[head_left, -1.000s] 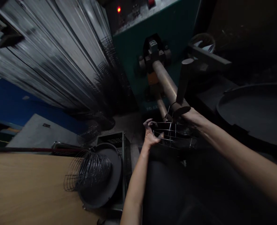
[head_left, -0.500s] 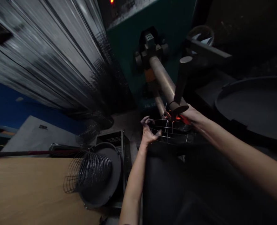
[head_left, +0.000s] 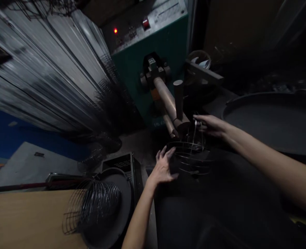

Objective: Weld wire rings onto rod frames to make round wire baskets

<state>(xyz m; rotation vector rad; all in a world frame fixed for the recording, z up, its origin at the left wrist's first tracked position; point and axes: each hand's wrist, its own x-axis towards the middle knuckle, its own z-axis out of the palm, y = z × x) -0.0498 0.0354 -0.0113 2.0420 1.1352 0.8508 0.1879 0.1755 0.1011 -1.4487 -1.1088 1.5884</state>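
Observation:
A round wire frame [head_left: 194,168] of thin curved metal rods is just below the ends of the machine's two thick metal arms [head_left: 167,98]. At its left side is my left hand [head_left: 163,168], fingers spread and thumb apart; whether a fingertip touches the rods I cannot tell. On the right, beside the upper arm's tip, my right hand [head_left: 213,126] is closed with thumb and fingers pinching a thin bright metal wire [head_left: 195,133]. This wire runs down towards the frame; where it ends is dark and blurred.
A green machine [head_left: 132,79] with a red light [head_left: 115,31] stands ahead. At lower left, stacked wire rings [head_left: 103,197] rest on a round dark plate beside a wooden board [head_left: 25,214]. A large round pan [head_left: 269,121] lies right. Metal rods [head_left: 51,52] lean upper left.
The orange glow and sparks at the arm tips are gone. My right hand has come out from behind the upper arm into view. My left hand's fingers remain spread; the view has shifted.

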